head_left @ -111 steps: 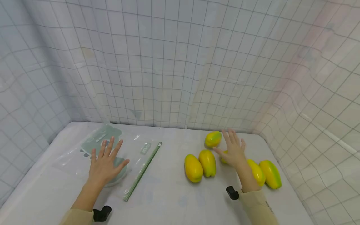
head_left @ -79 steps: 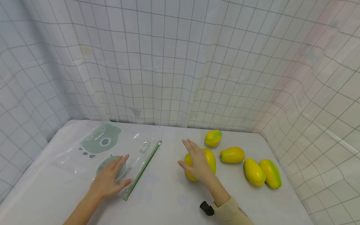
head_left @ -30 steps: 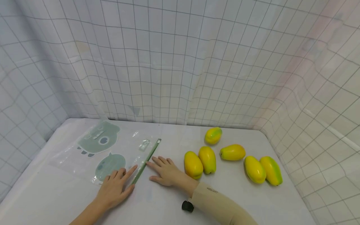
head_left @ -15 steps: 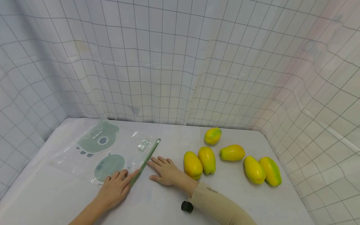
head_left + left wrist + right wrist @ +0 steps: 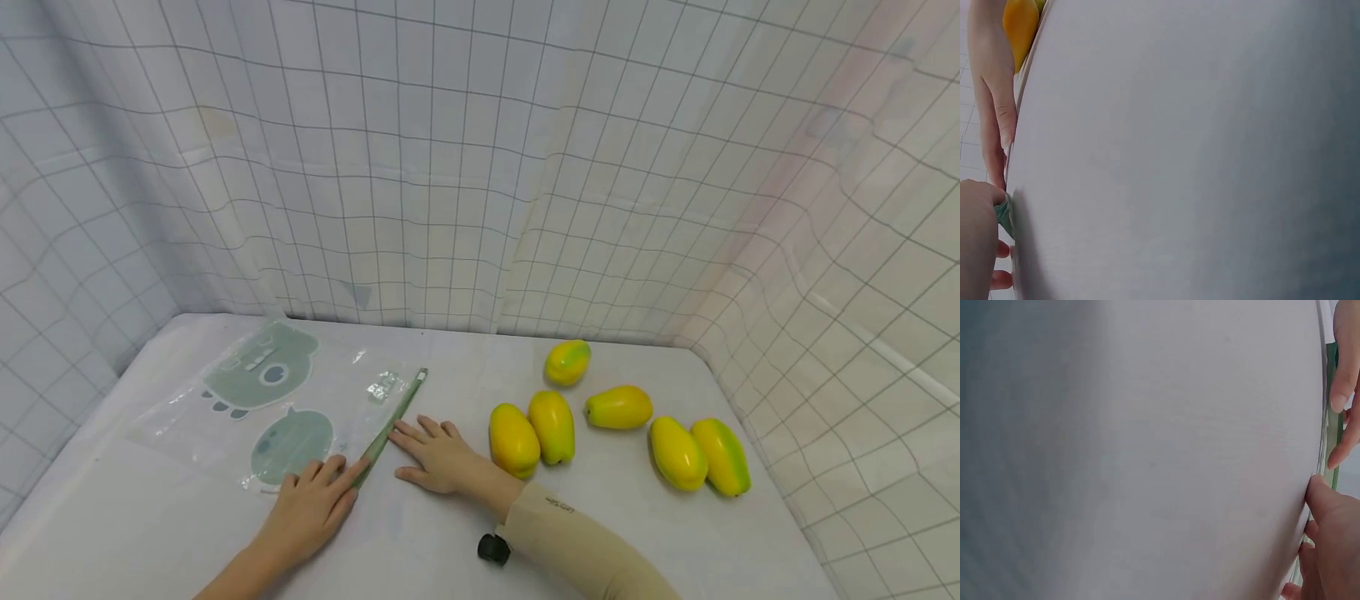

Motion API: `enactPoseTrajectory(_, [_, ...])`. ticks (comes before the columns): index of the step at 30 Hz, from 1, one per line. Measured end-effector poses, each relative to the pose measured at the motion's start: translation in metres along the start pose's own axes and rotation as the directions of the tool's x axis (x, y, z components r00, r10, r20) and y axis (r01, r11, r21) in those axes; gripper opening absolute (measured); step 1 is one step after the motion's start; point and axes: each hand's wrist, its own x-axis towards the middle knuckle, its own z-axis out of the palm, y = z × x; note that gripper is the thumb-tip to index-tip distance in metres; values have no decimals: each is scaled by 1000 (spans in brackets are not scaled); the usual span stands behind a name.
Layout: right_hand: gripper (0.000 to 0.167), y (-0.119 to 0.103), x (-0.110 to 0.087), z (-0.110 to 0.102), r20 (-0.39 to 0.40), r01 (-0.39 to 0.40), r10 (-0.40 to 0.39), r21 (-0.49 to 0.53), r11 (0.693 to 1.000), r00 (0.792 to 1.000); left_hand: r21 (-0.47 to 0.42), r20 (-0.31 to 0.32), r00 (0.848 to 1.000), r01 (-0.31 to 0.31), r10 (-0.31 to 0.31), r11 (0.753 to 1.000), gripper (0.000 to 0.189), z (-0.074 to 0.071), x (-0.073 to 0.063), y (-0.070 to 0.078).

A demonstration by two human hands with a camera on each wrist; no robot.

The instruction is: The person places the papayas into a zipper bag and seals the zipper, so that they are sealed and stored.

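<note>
In the head view a clear bag (image 5: 341,392), printed with pale green animals, lies flat with its green zip edge (image 5: 397,412) slanting toward me. My left hand (image 5: 303,508) lies along the near end of that edge, index fingertip on the strip and thumb just beside it, with a gap between them. The green strip (image 5: 1005,215) stands up slightly by the fingers in the left wrist view. My right hand (image 5: 442,458) rests flat on the table, fingertips touching the strip farther up, thumb spread. Its own fingers (image 5: 1329,519) show at the right wrist view's lower right.
Several yellow-green papayas (image 5: 513,442) lie to the right of my right hand. Another papaya (image 5: 567,362) is near the back edge. Grid-patterned curtains (image 5: 480,167) enclose the white table (image 5: 442,550) at back and sides.
Both hands came from above the bag and papayas down to the zip edge, the right hand moving left across the table. Lately the left index has shifted onto the strip, which looks wider there.
</note>
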Motion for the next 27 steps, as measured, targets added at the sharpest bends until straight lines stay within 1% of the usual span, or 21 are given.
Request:
enactPoseTrajectory(5, [60, 0, 1, -1, 6, -4, 4, -9, 1000, 1000, -43, -53, 998, 17, -20, 999, 45, 5, -2, 2])
enactPoseTrajectory(13, [60, 0, 2, 0, -4, 6, -6, -16, 1000, 1000, -67, -105, 992, 64, -71, 996, 48, 11, -5, 6])
enactPoseTrajectory(16, [60, 0, 2, 0, -7, 6, -7, -13, 1000, 1000, -103, -138, 986, 82, -96, 991, 47, 13, -5, 8])
enactPoseTrajectory(18, [60, 0, 2, 0, -7, 6, -6, -10, 1000, 1000, -148, -164, 979, 97, -121, 984, 45, 15, -5, 9])
enactPoseTrajectory(22, [60, 0, 2, -1, -1, 3, -3, -7, 1000, 1000, -225, -213, 965, 106, -155, 968, 40, 18, -5, 11])
enactPoseTrajectory(27, [61, 0, 2, -1, 9, 2, -2, -15, 1000, 1000, -236, -217, 961, 120, -173, 964, 39, 20, -6, 13])
